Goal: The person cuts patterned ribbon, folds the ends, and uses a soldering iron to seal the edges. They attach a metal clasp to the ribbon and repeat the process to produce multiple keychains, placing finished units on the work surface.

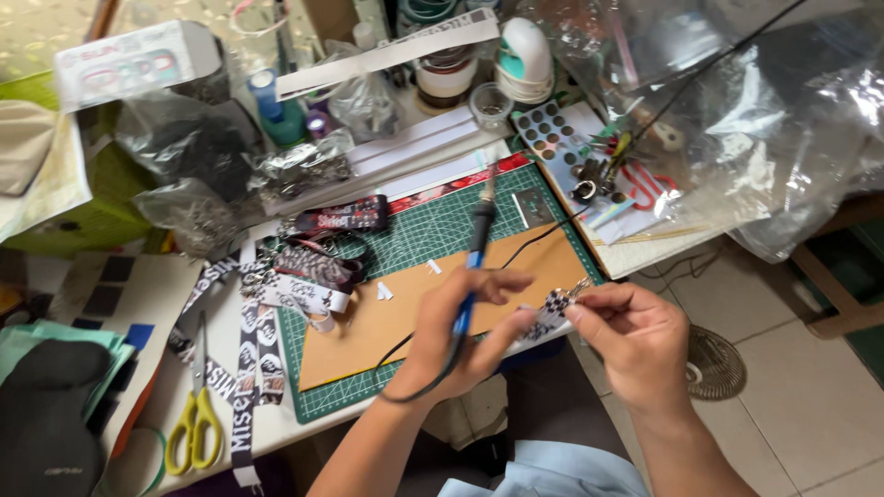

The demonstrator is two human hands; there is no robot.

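Both forearms enter from the lower centre of the frame. A blue-handled soldering iron (471, 276) is gripped in the left hand (456, 336), fingers curled round the handle, tip pointed away toward the upper centre, presumably so the hot end is kept clear of skin; its black cord loops below the wrist. A checkered strap end (551, 311) is pinched between thumb and fingertips of the right hand (631, 340), held just beside the left fingers, above the near edge of a brown card sheet (433, 308). That sheet is laid over a green cutting mat (433, 225), likely as a heat guard. Printed lanyards (276, 294) are heaped at centre left; yellow-handled scissors (195, 419) are parked at lower left, well apart.
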